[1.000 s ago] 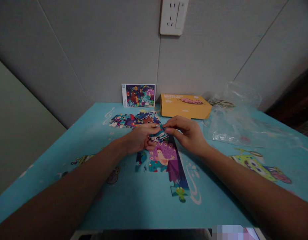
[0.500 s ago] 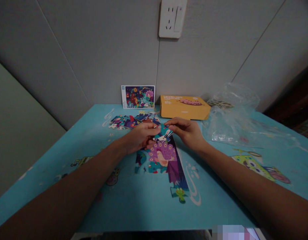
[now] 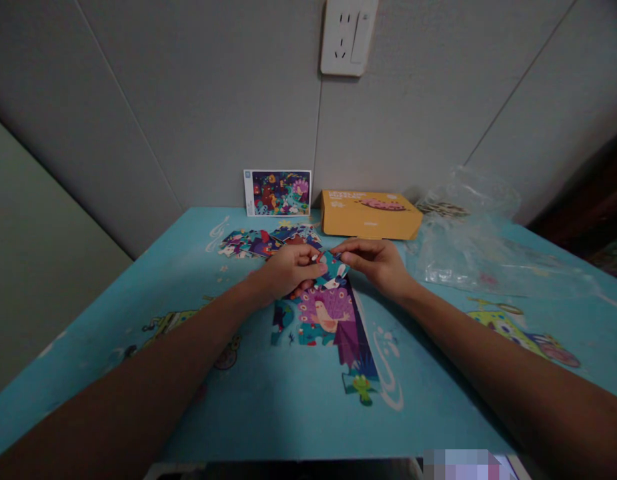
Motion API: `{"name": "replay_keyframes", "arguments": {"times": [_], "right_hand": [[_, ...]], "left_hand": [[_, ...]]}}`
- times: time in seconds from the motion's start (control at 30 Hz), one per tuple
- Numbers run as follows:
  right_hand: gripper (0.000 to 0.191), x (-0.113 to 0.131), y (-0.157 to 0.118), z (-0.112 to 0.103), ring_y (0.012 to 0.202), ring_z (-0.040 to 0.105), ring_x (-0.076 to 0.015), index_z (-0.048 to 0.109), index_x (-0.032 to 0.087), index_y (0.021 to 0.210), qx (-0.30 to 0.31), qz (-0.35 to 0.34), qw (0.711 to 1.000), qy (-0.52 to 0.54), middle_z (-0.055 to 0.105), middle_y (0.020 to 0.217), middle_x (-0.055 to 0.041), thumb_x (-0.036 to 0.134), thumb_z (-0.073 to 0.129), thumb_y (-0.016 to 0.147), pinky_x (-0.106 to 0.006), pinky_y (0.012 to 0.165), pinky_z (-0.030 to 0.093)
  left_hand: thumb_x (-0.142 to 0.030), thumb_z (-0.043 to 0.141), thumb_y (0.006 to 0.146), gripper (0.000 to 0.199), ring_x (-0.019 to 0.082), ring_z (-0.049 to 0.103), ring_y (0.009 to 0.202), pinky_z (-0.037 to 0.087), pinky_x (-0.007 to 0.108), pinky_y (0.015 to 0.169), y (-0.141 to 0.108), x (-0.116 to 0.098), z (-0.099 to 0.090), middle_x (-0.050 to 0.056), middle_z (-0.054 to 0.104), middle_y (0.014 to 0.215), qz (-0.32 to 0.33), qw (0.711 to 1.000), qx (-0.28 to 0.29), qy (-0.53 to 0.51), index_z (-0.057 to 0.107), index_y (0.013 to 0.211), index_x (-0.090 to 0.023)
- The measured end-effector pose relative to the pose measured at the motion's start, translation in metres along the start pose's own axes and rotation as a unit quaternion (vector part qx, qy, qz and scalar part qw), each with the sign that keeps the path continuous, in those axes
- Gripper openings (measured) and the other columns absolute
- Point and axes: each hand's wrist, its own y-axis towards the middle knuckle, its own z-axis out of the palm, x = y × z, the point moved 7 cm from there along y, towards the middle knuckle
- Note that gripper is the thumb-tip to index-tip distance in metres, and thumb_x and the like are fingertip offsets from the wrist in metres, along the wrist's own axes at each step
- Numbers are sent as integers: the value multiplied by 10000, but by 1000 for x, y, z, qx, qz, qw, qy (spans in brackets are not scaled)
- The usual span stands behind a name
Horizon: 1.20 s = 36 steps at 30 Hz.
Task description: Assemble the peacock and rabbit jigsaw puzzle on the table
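Observation:
Several teal puzzle pieces [image 3: 332, 268] with white figures are held up between both hands. My left hand [image 3: 288, 270] pinches them from the left, its thumb on top. At their right edge, the thumb and fingers of my right hand [image 3: 375, 261] close on them. Just below lies a joined part of the puzzle [image 3: 325, 313] with a pink peacock, its upper edge partly hidden by the held pieces. A piece with a green frog [image 3: 361, 387] sits at its lower right end. Behind my left hand is a pile of loose pieces [image 3: 243, 243].
A picture card [image 3: 281, 193] leans on the wall beside an orange box [image 3: 371, 215]. Clear plastic bags [image 3: 468, 257] lie at the right of the blue table [image 3: 268, 420]. A white socket [image 3: 348, 37] is on the wall above.
The held pieces have turned slightly and shifted a little to the right and down, with both hands still on them. The joined puzzle part has stayed in place.

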Motion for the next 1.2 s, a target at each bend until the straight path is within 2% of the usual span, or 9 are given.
{"name": "replay_keyframes", "arguments": {"times": [0.17, 0.5, 0.7, 0.8, 0.93, 1.0, 1.2], "right_hand": [[230, 5, 1, 3, 696, 604, -149, 731, 161, 790, 14, -12, 1000, -10, 705, 761, -44, 386, 703, 751, -285, 667, 478], [296, 4, 1, 8, 679, 579, -142, 686, 153, 809, 43, -16, 998, -47, 677, 755, -34, 444, 630, 814, -281, 660, 463], [320, 3, 2, 6, 677, 582, -148, 670, 158, 807, 21, -15, 998, -50, 676, 753, -33, 475, 627, 807, -283, 666, 465], [322, 0, 4, -1, 690, 584, -153, 660, 162, 809, -18, -14, 999, -48, 669, 749, -33, 482, 631, 796, -291, 686, 462], [332, -12, 8, -21, 649, 553, -145, 638, 158, 796, -100, -1, 994, -55, 633, 707, -26, 488, 614, 789, -282, 645, 441], [339, -21, 10, -32, 610, 528, -139, 627, 154, 782, -137, 24, 987, -78, 615, 678, -23, 491, 596, 790, -276, 610, 423], [325, -43, 10, -60, 676, 567, -179, 646, 148, 786, -198, 91, 951, -219, 669, 745, -74, 437, 506, 836, -284, 617, 404]], "left_hand": [[-358, 656, 769, 238, 40, 387, 337, 302, 144, 331, -1, 1, 2, -69, 492, 495, -14, 1000, 20, 4, 505, 790, -176], [-350, 657, 780, 226, 39, 404, 349, 285, 142, 343, -4, 0, 1, -52, 509, 489, -28, 999, 23, 5, 529, 767, -164], [-398, 690, 768, 265, 57, 429, 356, 318, 159, 339, 0, 7, 1, -45, 504, 498, -40, 998, 21, -48, 585, 832, -164], [-416, 645, 814, 261, 65, 421, 335, 306, 173, 327, 3, 8, -6, -44, 490, 485, -48, 997, -28, -50, 597, 854, -162], [-348, 597, 850, 210, 39, 397, 341, 293, 177, 323, 3, 2, -28, -13, 559, 606, -15, 985, -166, -47, 579, 792, -147], [-322, 610, 833, 197, 28, 373, 349, 273, 178, 318, 2, -2, -36, -10, 565, 650, 6, 975, -214, -56, 580, 771, -137], [-307, 605, 805, 202, 34, 319, 342, 223, 181, 313, -4, -7, -46, -48, 478, 549, 17, 961, -275, -34, 556, 689, -149]]}}
